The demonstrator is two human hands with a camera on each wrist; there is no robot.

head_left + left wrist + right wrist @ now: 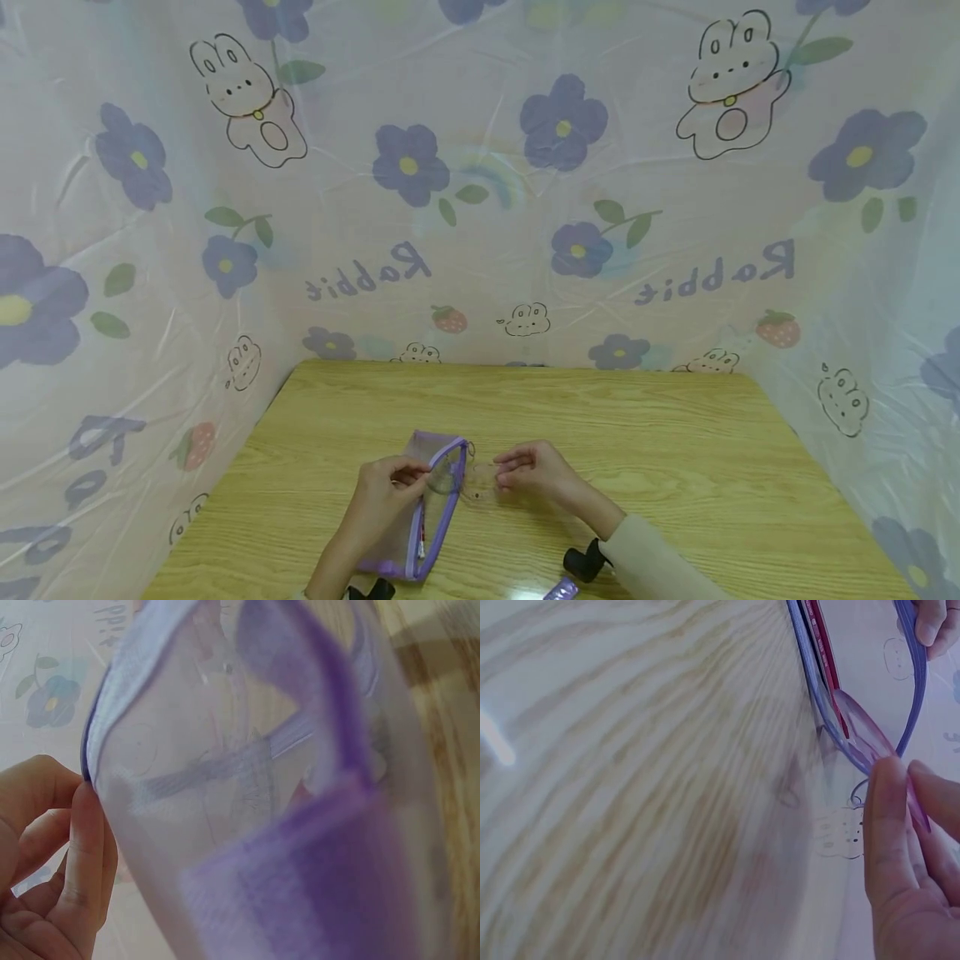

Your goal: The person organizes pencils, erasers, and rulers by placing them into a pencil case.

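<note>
A see-through pencil pouch (392, 546) with purple zipper edging lies on the table, its mouth spread. My left hand (390, 492) pinches one edge of that mouth; in the left wrist view, the fingertips grip the pale zipper band (139, 671). To the right of the pouch, my right hand (536, 468) pinches a thin, clear pinkish plastic piece (862, 731) with a curved edge, like a protractor. Its far part reaches into the opening. Inside the pouch, a slim red-and-white stick (825, 667), perhaps a pen, lies along one side.
A wooden table (675, 467) lies under the hands, with printed plastic sheeting (480, 225) behind it and at both sides. A shiny purple object (562, 590) is cut off by the bottom edge. Black wrist mounts (585, 562) sit beneath the forearms.
</note>
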